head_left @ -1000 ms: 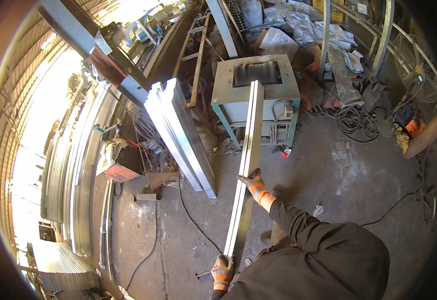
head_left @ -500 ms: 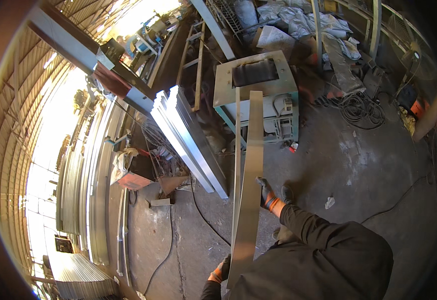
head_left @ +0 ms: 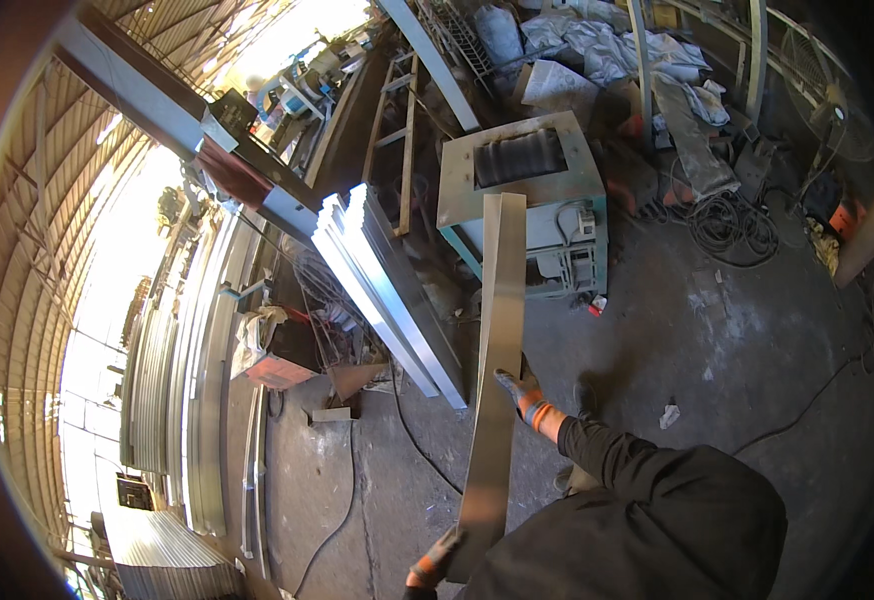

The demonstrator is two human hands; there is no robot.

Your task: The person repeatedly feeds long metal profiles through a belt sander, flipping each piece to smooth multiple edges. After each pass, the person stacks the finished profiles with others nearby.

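While both gloved hands grip it, the long metal strip (head_left: 497, 370) points away toward the green machine (head_left: 527, 200).

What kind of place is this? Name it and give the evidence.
Most likely a metal fabrication workshop. A gloved right hand and left hand carry a long metal strip toward a green sheet-metal machine, beside stacked metal profiles and a corrugated arched roof.

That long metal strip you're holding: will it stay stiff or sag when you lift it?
The strip looks thin and long, so it probably flexes and sways between the right hand and left hand. Its bare sheen suggests it is slippery, with sharp edges. Probably light, but awkward.
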